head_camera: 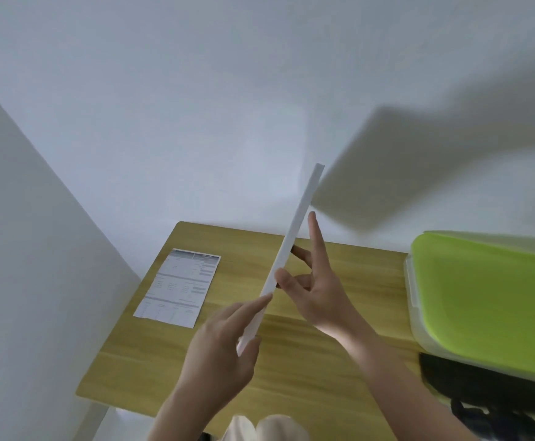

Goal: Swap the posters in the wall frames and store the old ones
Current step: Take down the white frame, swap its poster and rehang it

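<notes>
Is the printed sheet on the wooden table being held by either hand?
No. The printed sheet lies flat on the wooden table, while the left hand and right hand hold a white frame edge-on.

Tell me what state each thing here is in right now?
Frame: white, seen edge-on, held tilted above the table by both hands.
Left hand: grips the frame's lower end.
Right hand: holds the frame mid-length, index finger straight.
Sheet: printed, lying flat on the table.
Box: lid closed, green inside.
Table: wooden, against the wall.
</notes>
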A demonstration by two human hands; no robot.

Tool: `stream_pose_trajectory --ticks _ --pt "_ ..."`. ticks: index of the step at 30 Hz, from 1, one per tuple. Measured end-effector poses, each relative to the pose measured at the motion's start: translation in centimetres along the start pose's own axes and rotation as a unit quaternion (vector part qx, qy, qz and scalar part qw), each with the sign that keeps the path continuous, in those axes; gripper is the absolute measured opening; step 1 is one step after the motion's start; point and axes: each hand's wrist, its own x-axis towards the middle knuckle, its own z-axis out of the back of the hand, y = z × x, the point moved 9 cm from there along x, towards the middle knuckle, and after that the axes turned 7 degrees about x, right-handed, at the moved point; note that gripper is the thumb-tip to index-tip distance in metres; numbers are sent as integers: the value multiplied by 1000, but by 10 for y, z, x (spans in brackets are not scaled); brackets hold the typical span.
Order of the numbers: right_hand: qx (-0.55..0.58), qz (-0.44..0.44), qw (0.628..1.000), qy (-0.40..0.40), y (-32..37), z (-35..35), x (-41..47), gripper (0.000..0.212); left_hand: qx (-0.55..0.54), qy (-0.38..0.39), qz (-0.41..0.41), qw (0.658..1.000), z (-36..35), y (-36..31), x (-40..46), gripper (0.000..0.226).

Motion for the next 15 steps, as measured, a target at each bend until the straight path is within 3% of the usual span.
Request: stream_pose_trajectory --ticks 7,15 --pt "24 -2 998 -54 -12 16 -11 83 -9 -57 31 998 -20 -21 -23 63" --pt "87 -28 981 -172 -34 40 -27 65 -120 -19 107 987 -42 -4 -21 49"
